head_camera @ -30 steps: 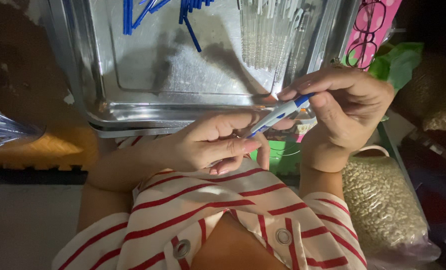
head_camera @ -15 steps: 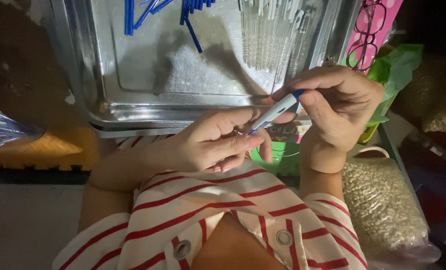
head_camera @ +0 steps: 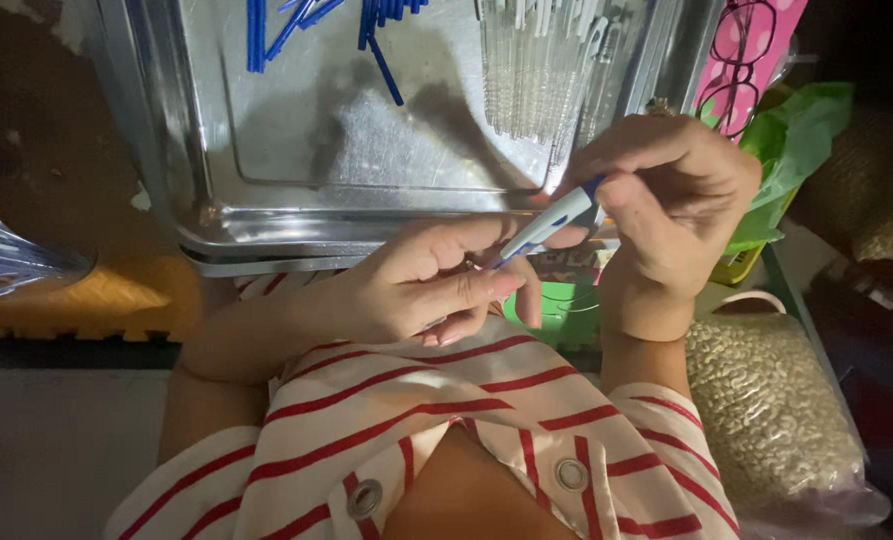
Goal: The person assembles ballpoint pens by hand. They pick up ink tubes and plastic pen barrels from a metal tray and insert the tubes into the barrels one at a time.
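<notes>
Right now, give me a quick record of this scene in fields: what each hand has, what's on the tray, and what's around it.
left hand: left hand pinches the lower tip of a pen
right hand: right hand grips the pen's upper end
pen: white barrel with blue parts, slanting between both hands
tray: metal tray, just beyond the hands
on tray: blue refills at the back, clear pen barrels in a row to the right
right of tray: pink card, green plastic bag
lower right: clear bag of pale small pieces
</notes>
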